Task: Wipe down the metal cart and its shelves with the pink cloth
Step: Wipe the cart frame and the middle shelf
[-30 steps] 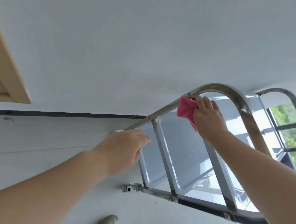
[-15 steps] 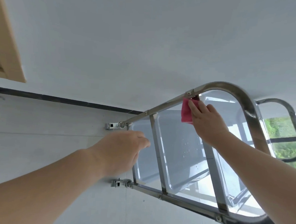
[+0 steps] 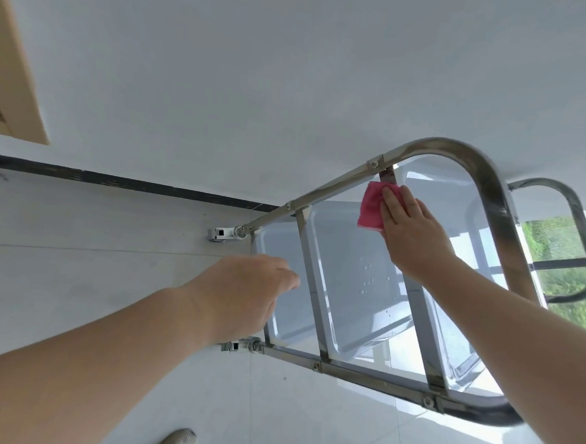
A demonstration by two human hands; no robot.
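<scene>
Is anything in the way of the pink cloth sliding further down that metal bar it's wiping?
Nothing visible blocks it. The right hand presses the pink cloth flat against the cart's crossbar near its top. Below, that bar is hidden behind the hand and forearm. The left hand is apart, at the cart's lower end.

arms: bare, no sleeves | wrists: nothing worn | foot: grey-beige slipper (image 3: 176, 442) (toe only)

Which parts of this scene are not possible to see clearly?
Head view only:
- Left hand: its fingertips are behind its own back, so its grip on the cart is unclear.
- Cloth: partly under the right hand.
- Right forearm covers part of one strut.
- Shoe: cut by the bottom edge.
</scene>
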